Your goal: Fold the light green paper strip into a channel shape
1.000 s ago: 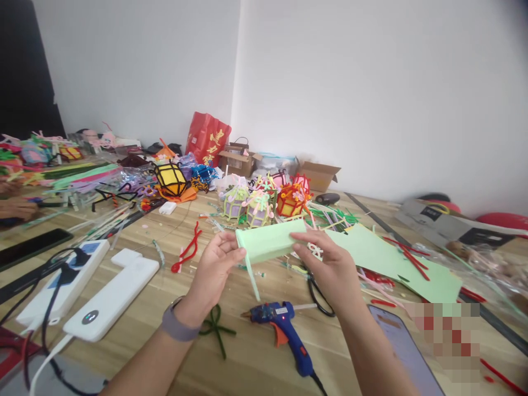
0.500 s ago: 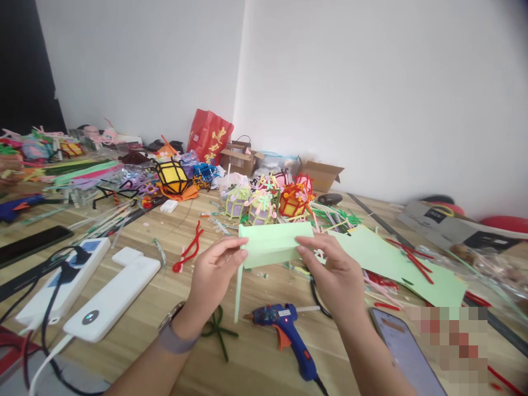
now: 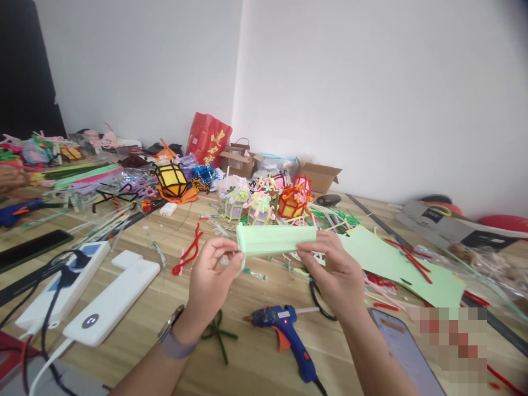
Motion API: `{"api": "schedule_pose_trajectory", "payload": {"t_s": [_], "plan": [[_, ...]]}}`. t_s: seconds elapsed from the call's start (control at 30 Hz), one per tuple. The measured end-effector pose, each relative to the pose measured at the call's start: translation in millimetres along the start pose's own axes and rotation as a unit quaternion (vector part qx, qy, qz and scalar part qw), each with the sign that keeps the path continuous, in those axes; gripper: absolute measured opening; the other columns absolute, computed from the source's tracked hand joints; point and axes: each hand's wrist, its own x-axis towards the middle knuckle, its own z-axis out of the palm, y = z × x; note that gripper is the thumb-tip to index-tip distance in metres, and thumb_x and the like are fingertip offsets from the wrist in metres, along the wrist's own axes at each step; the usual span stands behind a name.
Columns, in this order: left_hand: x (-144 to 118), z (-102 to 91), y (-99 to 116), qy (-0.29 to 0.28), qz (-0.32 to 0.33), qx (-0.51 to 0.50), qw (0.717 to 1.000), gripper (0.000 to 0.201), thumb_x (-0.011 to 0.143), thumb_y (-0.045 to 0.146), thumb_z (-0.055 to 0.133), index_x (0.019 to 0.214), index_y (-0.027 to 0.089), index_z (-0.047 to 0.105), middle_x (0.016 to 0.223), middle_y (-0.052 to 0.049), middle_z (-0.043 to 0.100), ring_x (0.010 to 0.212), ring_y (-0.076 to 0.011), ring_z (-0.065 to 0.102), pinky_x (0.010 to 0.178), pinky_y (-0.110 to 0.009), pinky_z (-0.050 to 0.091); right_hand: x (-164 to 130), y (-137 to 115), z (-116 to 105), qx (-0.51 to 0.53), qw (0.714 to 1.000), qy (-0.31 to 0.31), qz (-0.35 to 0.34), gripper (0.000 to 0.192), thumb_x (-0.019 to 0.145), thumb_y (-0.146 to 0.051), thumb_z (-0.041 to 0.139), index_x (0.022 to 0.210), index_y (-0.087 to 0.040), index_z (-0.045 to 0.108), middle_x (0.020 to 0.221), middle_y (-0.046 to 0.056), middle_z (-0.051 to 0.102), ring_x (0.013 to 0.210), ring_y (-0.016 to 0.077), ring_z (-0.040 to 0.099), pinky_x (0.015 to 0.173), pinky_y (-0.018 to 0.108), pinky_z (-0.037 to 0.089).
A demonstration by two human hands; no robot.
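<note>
Cluttered wooden counter (image 3: 256, 357) under white walls, and the green folded paper (image 3: 275, 240) hangs level above it, long axis running left to right: left hand (image 3: 212, 278) pinching one end, right hand (image 3: 336, 272) pinching the other.

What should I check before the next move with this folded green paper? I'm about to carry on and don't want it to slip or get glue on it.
1. Left hand has a grip on the paper's left end: ok.
2. Right hand has a grip on the right end: ok.
3. Folded green paper held level, lifted off the wooden table: ok.
4. Blue glue gun lies on the table just below the hands, not touching the paper: ok.
5. Glue gun hot: cannot tell, though a small red light shows on its body.
6. Scissors within reach: ok, partly hidden under the right hand.
</note>
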Motion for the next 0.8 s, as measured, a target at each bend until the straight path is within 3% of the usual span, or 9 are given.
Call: {"api": "schedule_pose_trajectory", "payload": {"t_s": [0.07, 0.17, 0.23, 0.3, 0.37, 0.4, 0.5, 0.63, 0.8], "plan": [[-1.0, -2.6, -3.5, 0.017, 0.113, 0.05, 0.992, 0.014, 0.078, 0.018, 0.067, 0.085, 0.021, 0.056, 0.082, -0.001, 0.065, 0.082, -0.0143, 0.066, 0.072, -0.025, 0.054, 1.0, 4.2, -2.8, -0.007, 0.999, -0.008, -0.032, 0.019, 0.079, -0.015, 0.067, 0.084, -0.032, 0.073, 0.081, 0.0, 0.071, 0.092, 0.0216, 0.06, 0.088, 0.041, 0.046], [0.4, -8.9, -7.9, 0.007, 0.284, 0.144, 0.948, 0.018, 0.079, 0.009, 0.063, 0.087, 0.022, 0.054, 0.084, -0.001, 0.064, 0.083, -0.0144, 0.063, 0.071, -0.026, 0.053, 2.7, 12.5, -6.3, 0.002, 0.998, -0.04, -0.039, 0.02, 0.078, -0.014, 0.064, 0.078, -0.031, 0.074, 0.086, 0.001, 0.072, 0.099, 0.0235, 0.06, 0.089, 0.042, 0.046], [1.1, -13.1, -7.9, -0.013, 0.361, 0.238, 0.901, 0.02, 0.08, 0.003, 0.06, 0.084, 0.022, 0.055, 0.081, -0.001, 0.068, 0.08, -0.0144, 0.061, 0.072, -0.026, 0.051, 3.9, 20.0, -8.0, 0.034, 0.999, -0.021, 0.012, 0.02, 0.08, -0.015, 0.06, 0.072, -0.029, 0.072, 0.088, 0.002, 0.071, 0.096, 0.023, 0.062, 0.088, 0.043, 0.046], [0.0, -15.9, -5.5, -0.058, 0.436, 0.309, 0.843, 0.021, 0.081, 0.0, 0.056, 0.083, 0.021, 0.057, 0.085, -0.002, 0.073, 0.081, -0.0152, 0.06, 0.075, -0.028, 0.05, 5.1, 26.0, -9.9, 0.063, 0.991, 0.063, 0.098, 0.02, 0.081, -0.017, 0.057, 0.066, -0.026, 0.067, 0.086, 0.002, 0.069, 0.09, 0.0213, 0.062, 0.085, 0.04, 0.047], [-3.0, -16.1, -2.1, -0.111, 0.503, 0.326, 0.792, 0.018, 0.084, 0.002, 0.052, 0.087, 0.019, 0.059, 0.097, -0.007, 0.075, 0.085, -0.017, 0.06, 0.077, -0.03, 0.05, 6.6, 25.8, -12.7, 0.069, 0.976, 0.126, 0.165, 0.018, 0.081, -0.019, 0.058, 0.065, -0.024, 0.063, 0.083, 0.001, 0.067, 0.086, 0.0198, 0.062, 0.083, 0.038, 0.047], [-4.7, -15.3, -0.4, -0.131, 0.529, 0.324, 0.774, 0.017, 0.086, 0.004, 0.051, 0.087, 0.018, 0.059, 0.099, -0.008, 0.075, 0.084, -0.0174, 0.059, 0.075, -0.03, 0.05, 7.6, 22.4, -14.1, 0.066, 0.975, 0.116, 0.175, 0.015, 0.082, -0.021, 0.059, 0.067, -0.024, 0.064, 0.084, 0.001, 0.067, 0.088, 0.0198, 0.062, 0.084, 0.037, 0.047], [-9.1, -10.6, 3.0, -0.166, 0.546, 0.317, 0.757, 0.015, 0.089, 0.007, 0.049, 0.086, 0.016, 0.06, 0.098, -0.01, 0.076, 0.083, -0.0182, 0.059, 0.073, -0.031, 0.05, 11.9, 2.0, -16.0, 0.055, 0.984, -0.013, 0.168, 0.022, 0.092, -0.029, 0.049, 0.09, -0.026, 0.07, 0.096, 0.002, 0.07, 0.097, 0.02, 0.062, 0.089, 0.036, 0.046], [-11.9, -5.2, 2.8, -0.179, 0.541, 0.301, 0.764, 0.017, 0.09, 0.007, 0.048, 0.085, 0.017, 0.06, 0.096, -0.009, 0.076, 0.082, -0.0174, 0.06, 0.073, -0.03, 0.051, 15.0, -23.3, -11.4, 0.07, 0.985, -0.134, 0.085, 0.045, 0.101, -0.04, 0.027, 0.11, -0.027, 0.069, 0.122, 0.004, 0.066, 0.121, 0.0206, 0.054, 0.106, 0.041, 0.037], [-13.4, -6.9, -3.7, -0.212, 0.505, 0.304, 0.779, 0.021, 0.09, 0.008, 0.047, 0.084, 0.022, 0.061, 0.103, -0.006, 0.075, 0.082, -0.0163, 0.062, 0.075, -0.03, 0.051, 12.6, -28.0, -6.2, 0.023, 0.978, -0.197, 0.058, 0.046, 0.101, -0.043, 0.027, 0.112, -0.029, 0.069, 0.126, 0.004, 0.065, 0.125, 0.0218, 0.052, 0.109, 0.046, 0.034]]}}
